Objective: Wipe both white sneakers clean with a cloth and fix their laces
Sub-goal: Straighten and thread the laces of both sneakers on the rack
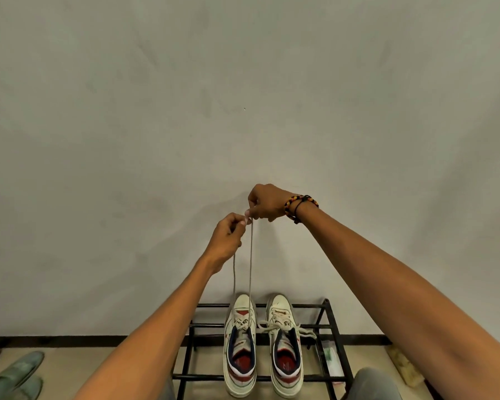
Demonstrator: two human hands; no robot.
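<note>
Black metal rack (pixel 328 316) carries both sneakers; grey slippers (pixel 18 370) lie on the floor far left. Left hand (pixel 227 235) and right hand (pixel 267 202) each pinch a lace (pixel 251 264) end, raised taut above the left sneaker (pixel 240 342). Right sneaker (pixel 286 342) laces hang loose.

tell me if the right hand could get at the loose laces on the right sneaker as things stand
Probably yes, once it lets go: the right hand pinches the left sneaker's lace, and nothing covers the right sneaker's laces.

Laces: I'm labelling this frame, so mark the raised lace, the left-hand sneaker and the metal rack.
raised lace (pixel 251 261), head view, mid-length of the right strand.
left-hand sneaker (pixel 241 306), head view, toe cap.
metal rack (pixel 334 321), head view, right side bar.
</note>
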